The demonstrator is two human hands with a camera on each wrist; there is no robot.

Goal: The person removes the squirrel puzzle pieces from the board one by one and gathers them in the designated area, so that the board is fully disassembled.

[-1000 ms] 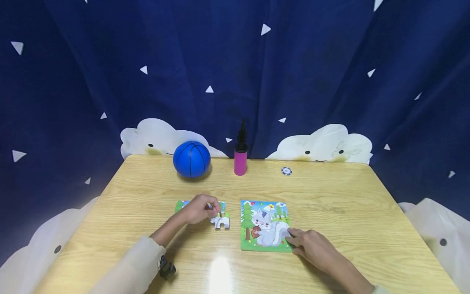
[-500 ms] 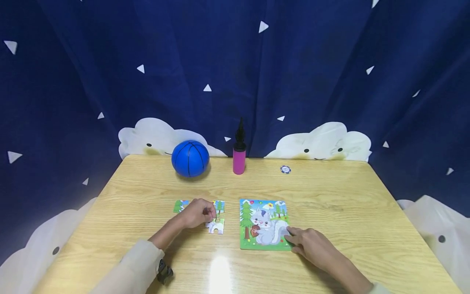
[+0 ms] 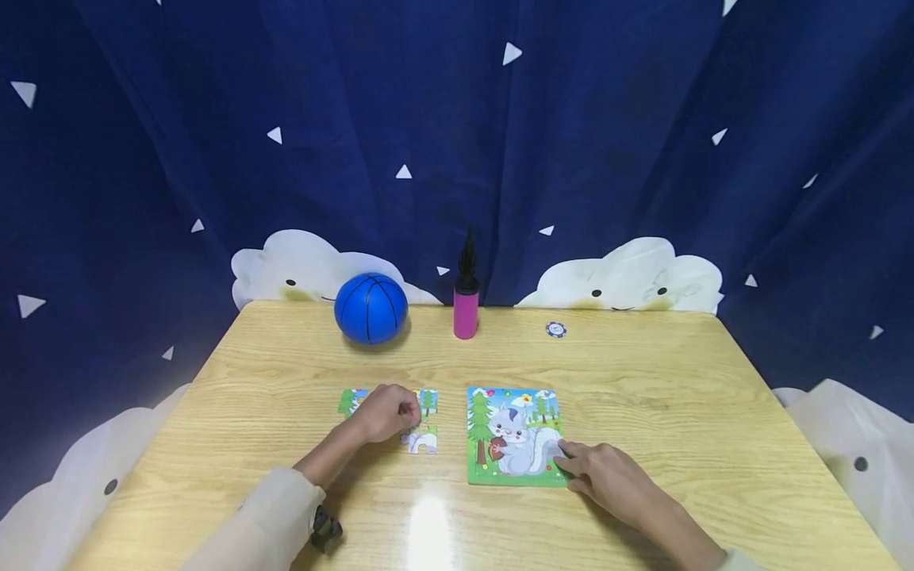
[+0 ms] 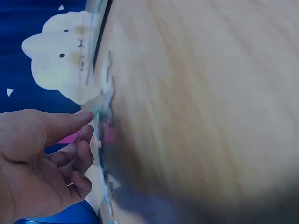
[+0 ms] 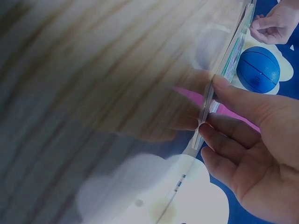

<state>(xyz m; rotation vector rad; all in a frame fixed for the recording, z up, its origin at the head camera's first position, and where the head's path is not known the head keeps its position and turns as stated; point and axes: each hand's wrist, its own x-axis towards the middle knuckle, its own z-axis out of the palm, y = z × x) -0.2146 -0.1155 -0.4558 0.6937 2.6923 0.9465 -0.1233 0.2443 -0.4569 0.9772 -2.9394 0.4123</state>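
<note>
In the head view my left hand [image 3: 385, 412] bends its fingers over a group of jigsaw pieces left of centre. Thumb and index finger pinch a puzzle piece [image 3: 420, 441] with a white-grey patch at its upper edge; they meet at its edge in the left wrist view. More tree-and-sky pieces [image 3: 427, 399] lie partly hidden behind this hand. My right hand [image 3: 607, 480] rests its extended fingertips on the right edge of a square squirrel puzzle board [image 3: 510, 476]. The board lies flat, showing a grey squirrel with a nut.
A blue ball [image 3: 370, 309] sits at the back left of the wooden table [image 3: 657, 396]. Beside it stands a pink hand pump [image 3: 466, 315] with a black top. A round blue-and-white chip [image 3: 556, 329] lies farther right. Behind hangs a dark blue curtain [image 3: 457, 119].
My left hand has moved slightly left, bringing the pinched piece left and towards me, below the other pieces. The right hand and the board have stayed in place.
</note>
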